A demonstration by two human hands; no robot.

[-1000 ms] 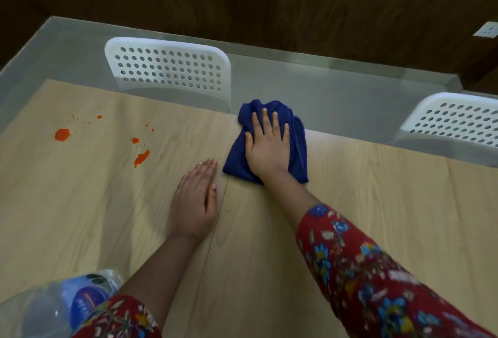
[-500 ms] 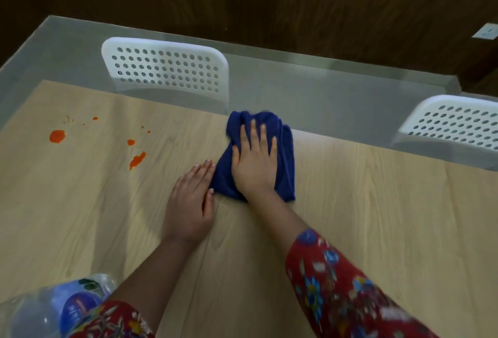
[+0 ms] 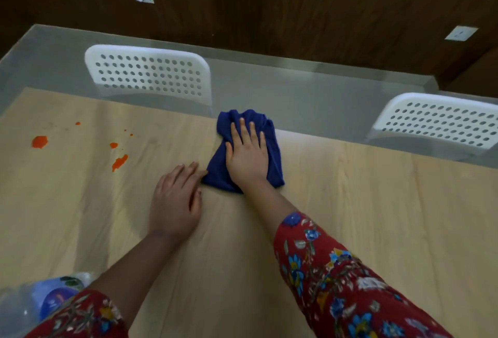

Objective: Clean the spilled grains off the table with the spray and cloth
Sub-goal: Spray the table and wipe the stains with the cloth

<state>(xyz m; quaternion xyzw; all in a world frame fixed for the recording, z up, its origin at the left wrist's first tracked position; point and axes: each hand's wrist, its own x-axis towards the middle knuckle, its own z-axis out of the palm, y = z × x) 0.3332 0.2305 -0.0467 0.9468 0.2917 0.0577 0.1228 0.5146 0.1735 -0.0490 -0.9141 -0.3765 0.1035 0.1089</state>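
Now the right hand (image 3: 248,154) lies flat with spread fingers on the crumpled blue cloth (image 3: 272,149), a wide grip that presses and closes around nothing. Just left of it, the left hand (image 3: 175,200) rests flat and wide on the wooden bench (image 3: 377,216), fingertips touching the cloth edge. Further left are orange spills (image 3: 120,161). Near the left sleeve lies a plastic bottle (image 3: 32,302).

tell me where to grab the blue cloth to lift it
Pinch the bunched folds at the far end of the cloth, coming from above. The right hand lies flat on its middle, and the raised creases beyond the fingers give something to gather.
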